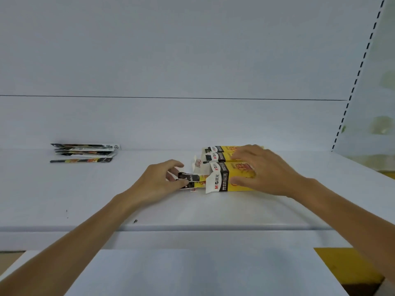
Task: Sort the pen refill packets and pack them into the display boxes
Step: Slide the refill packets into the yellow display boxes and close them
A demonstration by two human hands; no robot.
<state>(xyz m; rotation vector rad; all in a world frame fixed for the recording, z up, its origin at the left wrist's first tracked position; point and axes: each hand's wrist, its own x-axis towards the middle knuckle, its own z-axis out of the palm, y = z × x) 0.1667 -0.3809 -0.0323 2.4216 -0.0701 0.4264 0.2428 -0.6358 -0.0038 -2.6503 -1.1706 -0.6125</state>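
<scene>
Left hand (162, 180): refill packets (189, 180) are pinched, half inserted in open end of nearest display box (222, 178) | right hand (265, 169): box is gripped from above | 2 more boxes (222, 156) set behind | spare packets (83, 152) piled far left on shelf (213, 210)

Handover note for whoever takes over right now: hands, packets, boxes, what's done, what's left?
Left hand: pinches a few packets, partly inside the open end of the front box.
Right hand: holds the front box, thumb on its side, fingers over the top.
Two rear boxes lie behind it; loose packets are piled at the far left of the shelf.
Done: held packets partly in; box fill not visible.
Left: push these in, then sort and pack the loose pile.
</scene>
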